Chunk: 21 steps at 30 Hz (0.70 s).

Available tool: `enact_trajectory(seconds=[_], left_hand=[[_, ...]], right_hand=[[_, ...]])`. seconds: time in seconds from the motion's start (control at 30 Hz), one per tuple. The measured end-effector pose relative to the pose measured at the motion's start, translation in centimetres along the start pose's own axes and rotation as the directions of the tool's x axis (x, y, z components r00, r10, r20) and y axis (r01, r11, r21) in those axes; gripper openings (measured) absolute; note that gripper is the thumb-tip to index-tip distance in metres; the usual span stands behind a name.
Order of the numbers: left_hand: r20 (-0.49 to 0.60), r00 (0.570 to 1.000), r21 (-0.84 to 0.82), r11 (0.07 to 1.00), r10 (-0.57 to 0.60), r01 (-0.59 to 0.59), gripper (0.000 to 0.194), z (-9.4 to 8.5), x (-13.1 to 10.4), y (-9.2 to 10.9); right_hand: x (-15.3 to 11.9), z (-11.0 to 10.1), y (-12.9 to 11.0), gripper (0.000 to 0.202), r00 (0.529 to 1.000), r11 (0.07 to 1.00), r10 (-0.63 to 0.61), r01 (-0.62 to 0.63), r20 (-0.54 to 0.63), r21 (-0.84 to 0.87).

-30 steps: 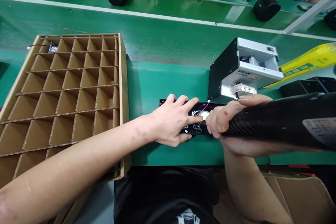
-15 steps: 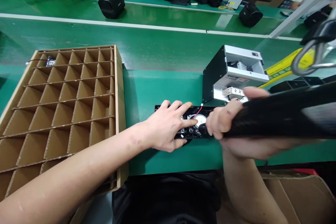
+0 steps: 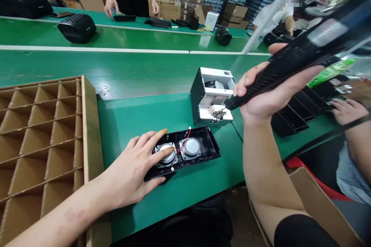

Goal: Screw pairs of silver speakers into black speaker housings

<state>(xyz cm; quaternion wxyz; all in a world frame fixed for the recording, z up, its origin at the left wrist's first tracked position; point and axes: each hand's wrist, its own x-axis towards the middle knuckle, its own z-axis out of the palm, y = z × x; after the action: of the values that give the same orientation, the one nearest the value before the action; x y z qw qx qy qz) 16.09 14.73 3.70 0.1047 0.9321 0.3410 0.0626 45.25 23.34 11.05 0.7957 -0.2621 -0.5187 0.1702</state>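
A black speaker housing (image 3: 207,150) lies open side up on the green bench, with two round silver speaker drivers (image 3: 191,147) and red wires ending in small white plugs. My left hand (image 3: 142,166) straddles its left end, thumb at the near side and fingers over the far side, steadying it; one fingertip touches the left driver. In my right hand (image 3: 266,88) is a black electric screwdriver (image 3: 290,61), raised above the bench and tilted. Its tip end points down-left, close in view to the silver screw feeder (image 3: 213,96). Whether a bit or screw is on it, I cannot tell.
A divided cardboard box (image 3: 89,123) stands at left. Behind runs a green conveyor (image 3: 139,65); black speakers (image 3: 77,28) sit farther back. One person stands across the line, and another person's hand (image 3: 349,110) is at right near black housings (image 3: 292,112).
My right hand has lifted the screwdriver up off the housing, towards the screw feeder. My left hand stays on the housing, which now sits at a slant. The view has swung right.
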Motion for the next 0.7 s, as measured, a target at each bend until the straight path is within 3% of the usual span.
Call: enact_trajectory(seconds=[0.17,0.4,0.57,0.63,0.7], left_hand=[[-0.032,0.999,-0.017,1.0,0.017,-0.018,0.057,0.4,0.2,-0.3],[-0.018,1.0,-0.023,1.0,0.019,-0.02,0.058,0.4,-0.1,-0.4],[-0.023,1.0,-0.047,0.999,0.019,-0.02,0.059,0.3,-0.2,-0.3],[-0.016,1.0,-0.063,0.998,0.018,-0.019,0.055,0.2,-0.2,-0.3],[-0.004,1.0,-0.069,0.998,0.014,-0.014,0.053,0.1,-0.1,-0.3]], right_hand=[[-1.0,-1.1,1.2,0.063,0.999,0.999,0.031,-0.03,0.015,-0.04],[-1.6,-1.8,0.6,0.061,0.997,0.996,0.083,-0.083,0.005,0.017],[-2.6,-1.8,-1.3,0.07,0.988,0.988,0.153,-0.153,-0.012,0.021],[-2.7,-2.0,-2.9,0.07,0.986,0.985,0.167,-0.166,-0.013,0.055],[-2.5,-2.3,-4.8,0.067,0.965,0.965,0.259,-0.26,0.038,0.028]])
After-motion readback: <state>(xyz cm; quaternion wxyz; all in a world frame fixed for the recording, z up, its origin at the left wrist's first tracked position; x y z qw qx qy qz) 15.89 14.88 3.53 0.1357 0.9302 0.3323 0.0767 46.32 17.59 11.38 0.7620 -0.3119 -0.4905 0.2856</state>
